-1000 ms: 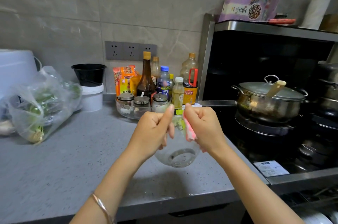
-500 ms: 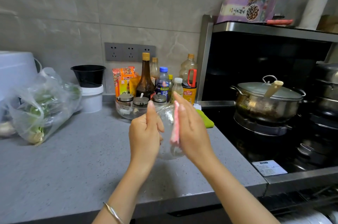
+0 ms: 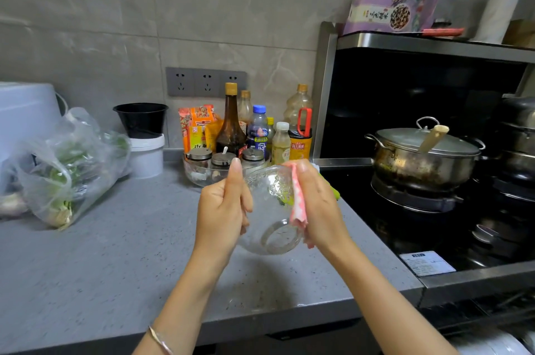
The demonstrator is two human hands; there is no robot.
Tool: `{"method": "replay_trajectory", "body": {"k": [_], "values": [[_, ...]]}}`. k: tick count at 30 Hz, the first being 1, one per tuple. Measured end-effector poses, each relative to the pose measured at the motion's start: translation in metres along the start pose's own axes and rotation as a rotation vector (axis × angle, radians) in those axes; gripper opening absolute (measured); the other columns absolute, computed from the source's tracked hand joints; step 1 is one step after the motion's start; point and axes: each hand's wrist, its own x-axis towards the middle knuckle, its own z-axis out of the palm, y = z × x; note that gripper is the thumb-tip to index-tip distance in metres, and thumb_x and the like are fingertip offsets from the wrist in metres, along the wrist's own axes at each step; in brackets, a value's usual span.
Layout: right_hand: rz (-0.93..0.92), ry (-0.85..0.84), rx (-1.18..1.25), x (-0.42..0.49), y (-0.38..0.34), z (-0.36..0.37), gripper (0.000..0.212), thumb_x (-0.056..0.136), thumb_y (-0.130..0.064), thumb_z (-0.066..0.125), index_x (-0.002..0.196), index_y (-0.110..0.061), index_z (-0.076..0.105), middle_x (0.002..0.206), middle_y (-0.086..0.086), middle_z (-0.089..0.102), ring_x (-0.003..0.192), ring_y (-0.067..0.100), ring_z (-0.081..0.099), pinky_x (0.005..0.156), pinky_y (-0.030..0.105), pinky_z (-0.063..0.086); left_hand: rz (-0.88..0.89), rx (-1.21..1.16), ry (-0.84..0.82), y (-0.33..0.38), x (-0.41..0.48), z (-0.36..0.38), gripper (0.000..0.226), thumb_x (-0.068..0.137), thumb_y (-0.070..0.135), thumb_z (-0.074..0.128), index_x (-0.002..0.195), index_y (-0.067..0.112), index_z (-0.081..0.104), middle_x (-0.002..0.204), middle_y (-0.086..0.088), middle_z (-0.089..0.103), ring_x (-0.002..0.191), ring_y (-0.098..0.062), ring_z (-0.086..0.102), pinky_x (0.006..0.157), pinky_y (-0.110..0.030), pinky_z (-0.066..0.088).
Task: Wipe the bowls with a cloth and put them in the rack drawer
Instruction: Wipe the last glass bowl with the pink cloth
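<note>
While the glass bowl (image 3: 270, 204) is held up above the grey countertop (image 3: 115, 253), it sits directly between the two hands, tipped on its side so that its round base faces the camera and its rim points away towards the wall. The left hand (image 3: 223, 210) grips the bowl's left side: its thumb (image 3: 235, 178) stands straight up along the rim, and its fingers (image 3: 245, 207) are curled in against the glass. The right hand (image 3: 318, 210) is on the opposite side, clasping a pink and white cloth (image 3: 298, 201) and pressing it against the bowl's right wall. The cloth runs as a folded strip from near the rim down towards the base, caught between the hand and the glass. How the far fingers of the right hand lie behind the cloth cannot be told. A thin bracelet (image 3: 160, 340) circles the left wrist.

Just behind the bowl stands a clear glass tray (image 3: 202, 178) holding lidded seasoning jars, and behind that is a cluster of sauce bottles (image 3: 231, 123) against the tiled wall. A green cloth (image 3: 335, 194) peeks out from behind the right hand at the counter's edge. To the left lies a plastic bag of greens (image 3: 66, 166), with a black bowl (image 3: 141, 118) stacked on a white tub (image 3: 146, 156) near it. To the right, a lidded steel pot (image 3: 419, 157) sits on the black stove (image 3: 405, 224).
</note>
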Motion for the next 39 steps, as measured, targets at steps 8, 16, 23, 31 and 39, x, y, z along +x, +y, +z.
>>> {"method": "replay_trajectory", "body": {"k": [8, 16, 23, 31, 39], "values": [[0.054, -0.067, 0.112, -0.001, -0.011, -0.013, 0.069, 0.102, -0.03, 0.04, 0.035, -0.012, 0.04, 0.028, -0.001, 0.037, 0.023, 0.011, 0.033, 0.034, 0.011, 0.029, -0.099, 0.004, -0.117, -0.014, 0.001, -0.006, 0.064, 0.097, 0.046, 0.033, 0.046, 0.009, 0.044, 0.035, 0.002, 0.039, 0.034, -0.008, 0.039, 0.041, -0.016, 0.036], [-0.092, -0.154, -0.301, 0.001, -0.031, -0.012, 0.069, 0.101, -0.036, 0.041, 0.035, -0.019, 0.048, 0.032, 0.001, 0.044, 0.032, 0.011, 0.044, 0.049, 0.039, 0.047, 0.218, 0.233, -0.336, 0.006, 0.011, 0.005, 0.059, 0.091, 0.048, 0.036, 0.045, 0.016, 0.054, 0.035, 0.002, 0.043, 0.034, -0.009, 0.041, 0.044, -0.018, 0.037], [-0.057, 0.062, -0.11, -0.009, -0.004, -0.004, 0.049, 0.101, -0.045, 0.031, 0.074, -0.018, 0.062, 0.069, -0.011, 0.06, 0.067, 0.002, 0.055, 0.067, 0.028, 0.045, 0.205, 0.13, -0.063, -0.001, 0.005, 0.004, 0.066, 0.102, 0.031, 0.035, 0.04, 0.011, 0.042, 0.032, 0.004, 0.037, 0.036, -0.006, 0.037, 0.046, -0.014, 0.034], [-0.302, 0.052, -0.641, -0.023, -0.001, 0.021, 0.049, 0.1, -0.039, 0.019, 0.146, -0.033, 0.035, 0.151, -0.01, 0.036, 0.143, 0.007, 0.023, 0.118, 0.032, 0.016, 0.149, 0.152, 0.14, -0.013, -0.006, 0.024, 0.065, 0.099, 0.041, 0.035, 0.04, 0.015, 0.049, 0.035, 0.002, 0.046, 0.037, -0.008, 0.041, 0.044, -0.028, 0.036], [-0.121, 0.004, -0.381, -0.022, 0.003, 0.019, 0.05, 0.1, -0.046, 0.016, 0.148, -0.037, 0.026, 0.155, -0.018, 0.025, 0.144, -0.001, 0.013, 0.121, 0.033, 0.014, 0.135, 0.135, 0.184, -0.01, -0.007, 0.018, 0.064, 0.1, 0.041, 0.032, 0.042, 0.015, 0.041, 0.034, 0.004, 0.039, 0.035, -0.007, 0.038, 0.043, -0.02, 0.034]]}}
